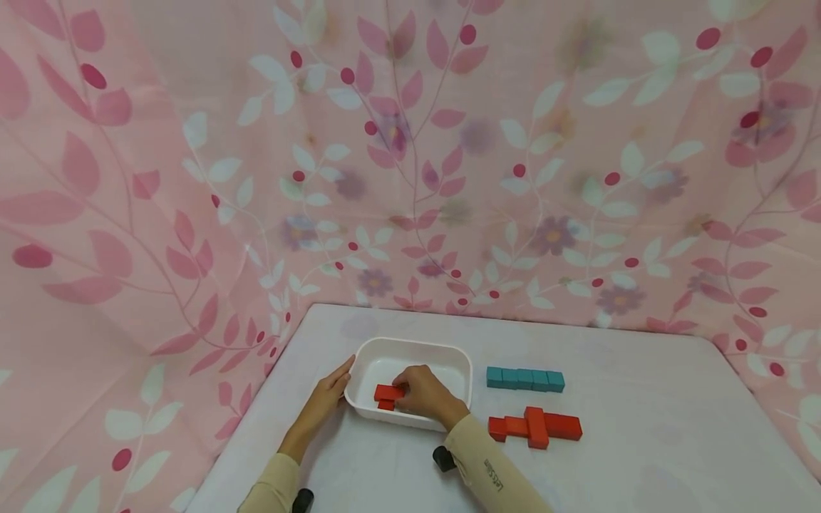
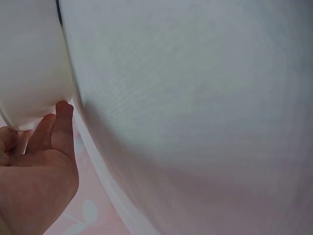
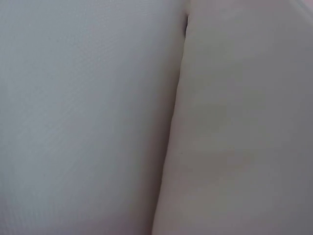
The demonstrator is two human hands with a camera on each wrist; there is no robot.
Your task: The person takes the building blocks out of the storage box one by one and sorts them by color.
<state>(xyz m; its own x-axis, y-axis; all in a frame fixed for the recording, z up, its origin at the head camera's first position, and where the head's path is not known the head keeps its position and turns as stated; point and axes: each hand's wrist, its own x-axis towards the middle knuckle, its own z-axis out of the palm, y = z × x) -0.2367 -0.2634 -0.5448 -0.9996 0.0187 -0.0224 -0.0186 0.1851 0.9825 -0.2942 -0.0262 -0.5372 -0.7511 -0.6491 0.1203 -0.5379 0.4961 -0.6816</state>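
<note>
Inside a white plastic tub (image 1: 449,356), my right hand (image 1: 426,392) pinches the right end of a red block (image 1: 386,392) between thumb and fingers. A smaller red block (image 1: 386,405) shows just in front of it; the hand covers anything farther right. At the tub's left end, my left hand (image 1: 326,395) holds the rim and outer wall. The left wrist view shows that hand's fingertips (image 2: 63,105) on the tub's outer wall (image 2: 36,58). In the right wrist view, the tub wall (image 3: 239,122) fills the right side and the right hand is out of sight.
Right of the tub, a row of teal blocks (image 1: 524,379) lies on the white-covered table (image 1: 641,427). Nearer, several red blocks (image 1: 561,426) form a line with one set crosswise. A pink floral curtain (image 1: 449,178) rises behind and left of the table.
</note>
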